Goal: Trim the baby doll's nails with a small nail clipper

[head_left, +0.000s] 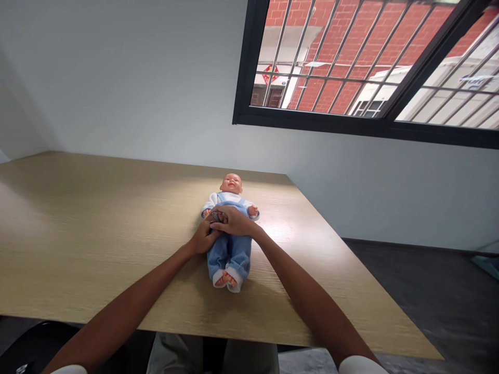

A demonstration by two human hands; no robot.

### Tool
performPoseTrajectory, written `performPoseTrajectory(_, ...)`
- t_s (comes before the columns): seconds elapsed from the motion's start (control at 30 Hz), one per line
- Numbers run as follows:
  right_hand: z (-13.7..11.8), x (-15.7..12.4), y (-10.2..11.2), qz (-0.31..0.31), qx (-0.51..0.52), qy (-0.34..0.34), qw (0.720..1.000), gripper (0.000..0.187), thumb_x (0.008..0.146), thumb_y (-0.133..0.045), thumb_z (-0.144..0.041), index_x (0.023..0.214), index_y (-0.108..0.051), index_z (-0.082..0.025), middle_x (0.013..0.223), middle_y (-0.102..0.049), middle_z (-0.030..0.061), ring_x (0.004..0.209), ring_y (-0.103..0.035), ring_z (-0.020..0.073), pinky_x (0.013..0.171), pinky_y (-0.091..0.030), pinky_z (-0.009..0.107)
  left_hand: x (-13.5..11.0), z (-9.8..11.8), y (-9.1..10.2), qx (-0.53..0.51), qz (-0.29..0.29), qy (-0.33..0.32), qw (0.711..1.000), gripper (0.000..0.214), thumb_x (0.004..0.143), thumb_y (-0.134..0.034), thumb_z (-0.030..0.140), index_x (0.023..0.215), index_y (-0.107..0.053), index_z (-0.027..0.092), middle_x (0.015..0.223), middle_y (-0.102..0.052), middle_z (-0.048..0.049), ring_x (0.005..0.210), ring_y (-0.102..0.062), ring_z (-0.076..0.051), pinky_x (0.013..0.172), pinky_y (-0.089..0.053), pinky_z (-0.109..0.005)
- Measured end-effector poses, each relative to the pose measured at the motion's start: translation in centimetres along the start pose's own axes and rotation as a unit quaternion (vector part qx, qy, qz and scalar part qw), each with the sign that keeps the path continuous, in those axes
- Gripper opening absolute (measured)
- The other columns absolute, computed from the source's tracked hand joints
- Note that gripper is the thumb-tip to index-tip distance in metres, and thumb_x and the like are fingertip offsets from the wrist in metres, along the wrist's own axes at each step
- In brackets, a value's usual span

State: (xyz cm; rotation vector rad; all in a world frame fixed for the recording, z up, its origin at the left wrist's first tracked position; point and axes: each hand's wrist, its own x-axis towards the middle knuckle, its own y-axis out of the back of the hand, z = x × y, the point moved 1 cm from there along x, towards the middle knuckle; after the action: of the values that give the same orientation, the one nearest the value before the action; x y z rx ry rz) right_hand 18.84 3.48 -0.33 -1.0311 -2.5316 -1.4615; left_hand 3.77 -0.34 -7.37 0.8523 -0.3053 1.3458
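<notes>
A baby doll (230,249) lies on its back on the table, head away from me and bare feet toward me. It wears blue overalls with white cuffs over a white top. My left hand (204,236) is at the doll's waist, on the left side, its fingers curled in and partly hidden. From the right, my right hand (235,220) reaches over the doll's belly with bent fingers that meet the left hand. A small dark, shiny thing (215,216) shows between the fingers; its kind is unclear. The doll's two hands stick out on either side.
The wooden table (97,223) stretches far to the left, and its right edge slants down toward me. A grey wall stands behind it, with a barred window (331,62) at upper right. Dark floor (405,280) shows on the right, and a black chair (39,348) at lower left.
</notes>
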Motion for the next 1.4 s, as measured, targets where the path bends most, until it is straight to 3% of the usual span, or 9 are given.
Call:
performPoseTrajectory(0.47,-0.49,-0.05,0.22,-0.002,-0.002,-0.004,1.000,0.022,0.085,-0.070,-0.030,0.103,-0.063,-0.018,0.075,-0.056,-0.0026,0.067,-0.051,0.0134,0.065,-0.041,0.026,-0.06,-0.03,0.00,-0.001,-0.003,0.003,1.000,0.018,0.090,-0.051,0.029,0.091,-0.061,0.014,0.095,-0.065,-0.0082,0.094,-0.059,-0.025,0.090,-0.046,-0.041)
performPoseTrajectory(1.4,-0.18,-0.01,0.12,-0.004,-0.001,0.001,1.000,0.030,0.085,-0.070,-0.029,0.113,-0.063,-0.019,0.075,-0.056,-0.0027,0.068,-0.051,0.0134,0.066,-0.041,0.026,0.00,0.22,-0.01,-0.001,-0.001,0.008,1.000,0.018,0.090,-0.052,0.029,0.091,-0.062,0.015,0.093,-0.064,-0.0079,0.092,-0.059,-0.025,0.089,-0.046,-0.040)
